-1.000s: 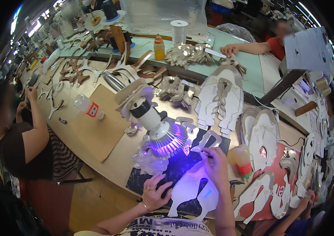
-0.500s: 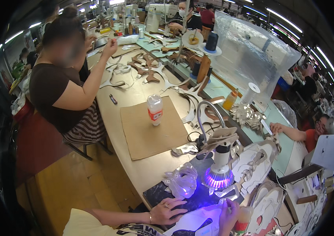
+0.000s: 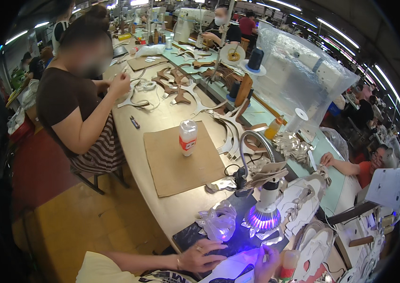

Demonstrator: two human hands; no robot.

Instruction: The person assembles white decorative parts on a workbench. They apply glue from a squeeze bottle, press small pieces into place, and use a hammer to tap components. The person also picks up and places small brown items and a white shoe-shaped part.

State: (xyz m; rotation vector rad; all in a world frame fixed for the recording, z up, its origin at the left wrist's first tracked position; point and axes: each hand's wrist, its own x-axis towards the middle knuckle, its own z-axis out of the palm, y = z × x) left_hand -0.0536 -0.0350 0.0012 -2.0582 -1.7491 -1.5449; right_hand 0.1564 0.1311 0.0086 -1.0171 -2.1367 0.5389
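Head view gives us the work at its lower edge, where the white piece (image 3: 233, 268), tinted violet, lies between our two hands, over the dark slab (image 3: 188, 236) on the table (image 3: 171, 212). Our left hand (image 3: 202, 257) rests at its left side with the fingers somewhat apart, a light brace rather than a grip. Our right hand (image 3: 267, 264) is at the right side with thumb and finger brought near each other; whether they are clamped on the edge or on something small, we cannot tell. To handle this well, we would judge it best to let the left hand bear down flat and evenly, so the sheet neither slides nor curls, while the right does the fine placing with its fingertips alone. The lamp (image 3: 263, 219) hangs just beyond the hands, and we should favour the patch where its glow falls (our own knuckles can easily shade it). The loose heap of shiny pieces (image 3: 218, 221) lies beyond the left hand, so that elbow wants a low, quiet path. The bottle with a red band (image 3: 290, 258) stands just beside the right hand; a short wrist movement, not a sweep, would spare it a knock.
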